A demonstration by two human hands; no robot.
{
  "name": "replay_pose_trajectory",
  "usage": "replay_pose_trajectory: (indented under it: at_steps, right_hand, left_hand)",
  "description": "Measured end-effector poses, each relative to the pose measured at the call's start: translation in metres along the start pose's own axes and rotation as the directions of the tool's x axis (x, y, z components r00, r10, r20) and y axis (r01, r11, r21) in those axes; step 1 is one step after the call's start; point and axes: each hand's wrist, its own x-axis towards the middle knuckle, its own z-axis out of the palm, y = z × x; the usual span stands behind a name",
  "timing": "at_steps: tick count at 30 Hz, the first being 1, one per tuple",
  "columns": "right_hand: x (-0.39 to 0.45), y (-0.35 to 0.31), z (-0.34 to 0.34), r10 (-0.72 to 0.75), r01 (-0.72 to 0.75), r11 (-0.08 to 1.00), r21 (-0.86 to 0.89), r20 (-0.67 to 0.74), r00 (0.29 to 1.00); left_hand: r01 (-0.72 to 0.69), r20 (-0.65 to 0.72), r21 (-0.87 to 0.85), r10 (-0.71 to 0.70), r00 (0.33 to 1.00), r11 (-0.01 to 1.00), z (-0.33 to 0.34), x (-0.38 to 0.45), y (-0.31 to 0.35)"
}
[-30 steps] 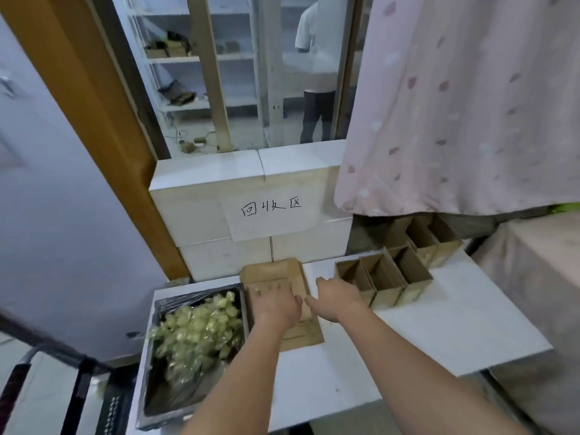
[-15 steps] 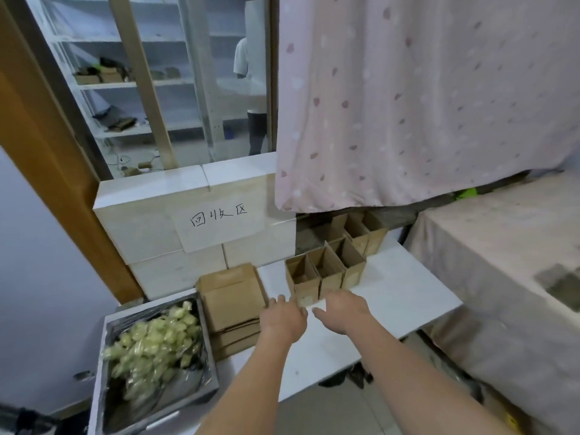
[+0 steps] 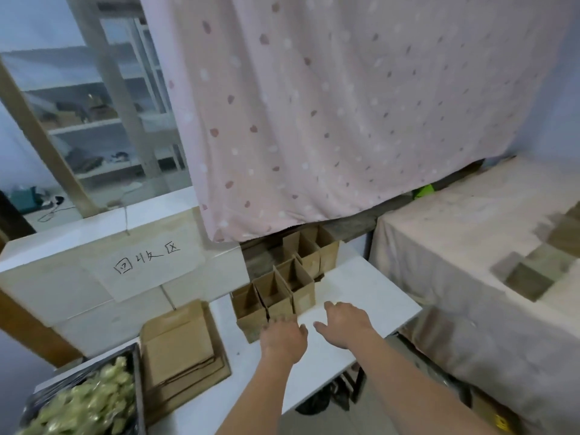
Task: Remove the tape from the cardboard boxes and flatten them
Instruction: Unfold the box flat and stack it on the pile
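We see both arms stretched out over a white table (image 3: 361, 287). The left hand (image 3: 284, 339) hovers with its fingers loosely spread, holding nothing, its fingertips at the near face of the nearest open box (image 3: 251, 304); motion blur keeps us from telling whether they touch the cardboard. The right hand (image 3: 343, 321) is also relaxed and empty, palm down above the bare tabletop just right of the boxes.

The open cardboard boxes stand upright in a row that runs from the middle of the table away to the far right, ending under the hem of a pink spotted curtain (image 3: 345, 105). We cannot make out any tape on them.

To the left of that row, a stack of flattened boxes (image 3: 182, 350) lies flat on the table. Further left, at the near left corner, a dark tray (image 3: 135, 372) holds a heap of pale green pieces (image 3: 88, 403), too blurred to identify.

Behind the flattened stack, white blocks (image 3: 47, 287) are stacked as a low wall, with a paper sign (image 3: 147, 265) bearing handwritten characters stuck on the front. On the right stands a cloth-covered surface (image 3: 470, 246).
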Motion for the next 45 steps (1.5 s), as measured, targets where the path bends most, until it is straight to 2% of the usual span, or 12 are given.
replay_pose_trajectory:
  at_steps: [10, 20, 25, 29, 34, 39, 45]
  right_hand:
    - [0.037, 0.092, 0.016, -0.043, 0.041, 0.999, 0.027, 0.075, 0.996]
    - [0.103, 0.106, 0.025, -0.083, 0.075, 0.995, 0.067, 0.115, 0.990]
    - [0.155, 0.116, 0.013, -0.077, 0.072, 0.996, 0.050, 0.102, 0.992]
    - [0.195, 0.121, 0.005, -0.096, 0.094, 0.995, 0.019, 0.148, 0.984]
    - [0.245, 0.129, -0.014, -0.107, 0.111, 0.994, -0.015, 0.151, 0.983]
    - [0.297, 0.137, -0.026, -0.138, 0.146, 0.989, -0.038, 0.162, 0.977]
    - [0.338, 0.134, -0.033, -0.189, 0.196, 0.980, -0.021, 0.170, 0.967]
  left_hand:
    - [0.070, 0.077, 0.026, -0.071, 0.994, 0.997, 0.031, 0.040, 0.076]
    - [0.125, 0.143, 0.038, -0.130, 0.981, 0.991, 0.033, 0.102, 0.080]
    - [0.106, 0.136, 0.016, -0.107, 0.985, 0.994, 0.024, 0.154, 0.095]
    - [0.097, 0.162, -0.032, -0.091, 0.983, 0.995, 0.015, 0.193, 0.112]
    - [0.087, 0.120, -0.146, -0.069, 0.990, 0.985, -0.006, 0.238, 0.118]
    - [0.120, 0.049, -0.270, -0.111, 0.993, 0.955, -0.019, 0.283, 0.108]
    - [0.132, 0.008, -0.257, -0.134, 0.991, 0.957, -0.027, 0.323, 0.101]
